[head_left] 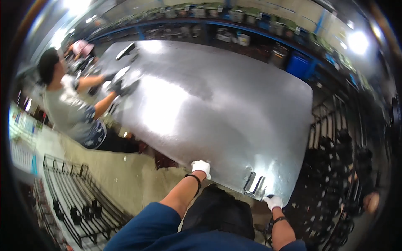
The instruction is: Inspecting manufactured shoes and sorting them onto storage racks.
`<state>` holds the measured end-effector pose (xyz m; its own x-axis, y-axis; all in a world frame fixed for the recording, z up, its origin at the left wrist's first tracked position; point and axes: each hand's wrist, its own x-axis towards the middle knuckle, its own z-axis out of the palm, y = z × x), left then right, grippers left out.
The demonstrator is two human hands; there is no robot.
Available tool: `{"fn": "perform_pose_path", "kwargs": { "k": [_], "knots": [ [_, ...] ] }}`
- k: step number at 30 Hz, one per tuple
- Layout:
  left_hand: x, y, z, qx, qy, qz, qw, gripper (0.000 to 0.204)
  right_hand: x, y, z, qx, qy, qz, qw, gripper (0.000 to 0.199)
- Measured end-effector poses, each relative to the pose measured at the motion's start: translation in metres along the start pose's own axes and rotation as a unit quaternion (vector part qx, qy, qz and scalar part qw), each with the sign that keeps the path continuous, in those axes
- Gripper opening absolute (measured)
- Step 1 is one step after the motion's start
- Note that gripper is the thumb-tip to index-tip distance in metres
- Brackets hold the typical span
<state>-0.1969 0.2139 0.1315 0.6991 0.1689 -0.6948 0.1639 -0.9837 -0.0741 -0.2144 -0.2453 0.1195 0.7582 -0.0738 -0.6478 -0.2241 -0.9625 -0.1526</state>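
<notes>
In front of me stands a large metal-topped table (pixel 234 113) with a shiny grey surface. My left hand (pixel 202 168), in a white glove, is closed on its near edge, left of my body. Farther right, my right hand (pixel 274 202), also white-gloved, grips the same edge by the near right corner. A dark patch shows at its fingers; I cannot tell what it is. Just left of that hand, a small rectangular metal frame (pixel 254 184) lies on the tabletop near the edge.
At the table's left side a co-worker (pixel 71 104) in dark gloves handles a pale, blurred piece. Black wire racks (pixel 79 201) stand at lower left. Racks of dark parts (pixel 335 184) line the right side. Behind the table are a long loaded shelf (pixel 205 21) and a blue bin (pixel 298 64).
</notes>
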Motion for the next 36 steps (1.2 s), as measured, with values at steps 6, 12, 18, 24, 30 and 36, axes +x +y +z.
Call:
{"fn": "perform_pose_path", "kwargs": {
  "k": [6,12,18,24,30,36],
  "knots": [
    [0.007,-0.013,0.007,-0.007,-0.017,-0.002,1.000,0.065,0.009,-0.011,-0.006,0.048,0.003,0.047,0.998,0.069],
    [0.015,-0.011,0.007,0.008,-0.030,0.012,0.999,0.075,0.008,-0.012,-0.005,0.055,0.006,0.121,0.991,0.073],
    [0.015,-0.008,0.007,0.022,-0.002,0.070,0.997,0.074,-0.010,-0.027,0.006,0.029,0.063,0.104,0.992,0.048],
    [0.015,-0.011,0.002,0.058,-0.035,0.084,0.994,0.076,0.004,-0.045,0.016,0.044,0.055,0.121,0.990,0.035],
    [0.011,-0.007,-0.003,0.061,-0.040,0.072,0.995,0.078,-0.012,-0.046,0.008,0.073,0.074,0.136,0.985,0.033],
    [0.005,-0.004,-0.007,0.080,-0.027,0.092,0.992,0.082,-0.009,-0.037,0.015,0.095,0.085,0.134,0.983,0.030]
  ]
}}
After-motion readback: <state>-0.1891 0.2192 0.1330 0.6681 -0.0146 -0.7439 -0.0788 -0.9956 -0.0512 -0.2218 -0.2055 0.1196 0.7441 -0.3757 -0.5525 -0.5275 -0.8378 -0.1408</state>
